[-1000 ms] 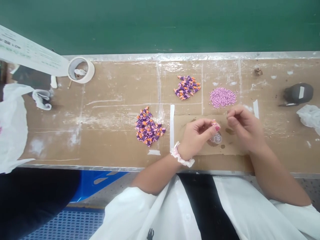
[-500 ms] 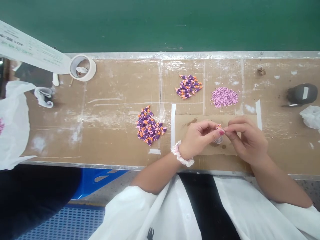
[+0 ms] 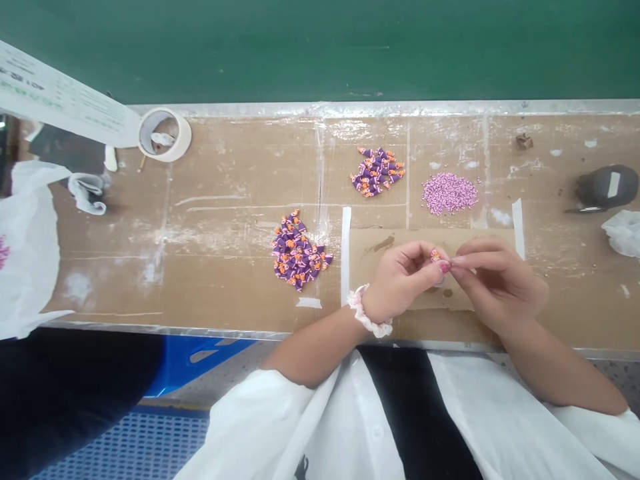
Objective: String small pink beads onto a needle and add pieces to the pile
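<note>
My left hand (image 3: pixel 400 280) is closed in a pinch on a small orange-and-purple figurine (image 3: pixel 435 255). Only its orange top shows above the thumb. Against the left fingertips, my right hand (image 3: pixel 503 277) pinches thumb and forefinger together; whatever lies between them is too small to make out. Under the hands, a small clear dish (image 3: pixel 440 283) is mostly hidden. Beyond them lies a heap of tiny pink pieces (image 3: pixel 450 193). Similar purple-and-orange figurines sit in two piles, one farther back (image 3: pixel 377 173) and another left of my wrist (image 3: pixel 300 253).
Cardboard (image 3: pixel 225 280) covers the table. White tape strips (image 3: pixel 346 247) edge a brown sheet (image 3: pixel 365 233). A tape roll (image 3: pixel 183 140) and a white plastic bag (image 3: pixel 30 267) are at left. A dark rounded object (image 3: pixel 600 187) and a crumpled clear bag (image 3: pixel 623 233) are at right.
My right hand has shifted slightly right, its fingertips still meeting the left ones. The left hand has turned a little, and less of the clear dish shows beneath.
</note>
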`<state>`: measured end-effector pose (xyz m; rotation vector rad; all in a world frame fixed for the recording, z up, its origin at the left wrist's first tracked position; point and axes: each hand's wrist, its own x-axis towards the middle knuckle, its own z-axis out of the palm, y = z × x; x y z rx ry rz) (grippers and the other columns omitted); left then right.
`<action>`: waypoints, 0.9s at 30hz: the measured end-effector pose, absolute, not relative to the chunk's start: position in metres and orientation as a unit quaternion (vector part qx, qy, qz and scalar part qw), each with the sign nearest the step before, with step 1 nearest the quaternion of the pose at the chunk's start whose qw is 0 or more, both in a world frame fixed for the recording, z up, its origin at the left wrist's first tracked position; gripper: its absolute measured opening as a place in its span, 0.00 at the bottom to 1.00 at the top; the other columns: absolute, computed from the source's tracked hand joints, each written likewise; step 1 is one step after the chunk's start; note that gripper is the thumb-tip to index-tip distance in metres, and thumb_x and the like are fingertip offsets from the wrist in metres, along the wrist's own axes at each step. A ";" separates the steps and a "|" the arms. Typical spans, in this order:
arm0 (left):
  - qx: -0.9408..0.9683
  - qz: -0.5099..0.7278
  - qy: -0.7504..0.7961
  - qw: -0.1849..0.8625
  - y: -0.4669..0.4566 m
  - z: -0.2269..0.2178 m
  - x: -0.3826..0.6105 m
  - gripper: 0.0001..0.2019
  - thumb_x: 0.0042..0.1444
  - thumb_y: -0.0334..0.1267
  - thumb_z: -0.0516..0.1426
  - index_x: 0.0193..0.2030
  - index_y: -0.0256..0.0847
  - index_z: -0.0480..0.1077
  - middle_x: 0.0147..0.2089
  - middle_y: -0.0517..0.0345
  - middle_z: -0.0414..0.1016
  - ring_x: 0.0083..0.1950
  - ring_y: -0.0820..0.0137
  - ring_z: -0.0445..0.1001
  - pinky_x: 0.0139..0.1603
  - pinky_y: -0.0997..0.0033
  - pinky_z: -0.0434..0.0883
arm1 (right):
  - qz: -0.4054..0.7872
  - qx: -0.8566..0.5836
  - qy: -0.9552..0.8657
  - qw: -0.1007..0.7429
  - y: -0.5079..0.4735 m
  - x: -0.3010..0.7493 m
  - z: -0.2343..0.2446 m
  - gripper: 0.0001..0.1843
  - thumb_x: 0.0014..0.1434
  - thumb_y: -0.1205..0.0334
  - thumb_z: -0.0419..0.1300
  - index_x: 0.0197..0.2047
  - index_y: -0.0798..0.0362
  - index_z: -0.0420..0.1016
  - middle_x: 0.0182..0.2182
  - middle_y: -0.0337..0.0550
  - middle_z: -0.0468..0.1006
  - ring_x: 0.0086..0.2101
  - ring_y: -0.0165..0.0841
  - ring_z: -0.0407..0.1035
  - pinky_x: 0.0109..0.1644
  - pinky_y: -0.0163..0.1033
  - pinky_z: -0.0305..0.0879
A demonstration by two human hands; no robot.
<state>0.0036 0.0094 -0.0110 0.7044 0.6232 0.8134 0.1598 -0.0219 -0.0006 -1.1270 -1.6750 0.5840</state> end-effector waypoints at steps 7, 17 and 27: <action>0.357 0.394 0.290 0.796 0.006 -0.013 0.004 0.12 0.55 0.44 0.62 0.31 0.36 0.69 0.28 0.61 0.67 0.28 0.80 0.65 0.30 0.78 0.67 | 0.278 -0.463 -0.651 0.534 -0.022 0.156 0.006 0.17 0.52 0.81 0.62 0.38 0.49 0.71 0.33 0.40 0.75 0.34 0.32 0.72 0.34 0.38 0.70; 0.530 0.418 0.336 0.657 0.003 -0.015 0.003 0.10 0.59 0.43 0.57 0.32 0.38 0.69 0.30 0.59 0.69 0.30 0.77 0.64 0.35 0.74 0.67 | 0.348 -0.476 -0.615 0.523 -0.024 0.154 0.010 0.15 0.54 0.77 0.61 0.38 0.47 0.65 0.30 0.39 0.73 0.30 0.32 0.70 0.29 0.37 0.71; 0.689 0.481 0.306 0.447 0.007 -0.014 0.003 0.04 0.58 0.31 0.58 0.32 0.38 0.67 0.28 0.63 0.67 0.29 0.78 0.64 0.34 0.77 0.66 | 0.380 -0.460 -0.621 0.508 -0.025 0.158 0.011 0.15 0.54 0.79 0.60 0.39 0.49 0.67 0.30 0.38 0.71 0.30 0.29 0.70 0.28 0.34 0.69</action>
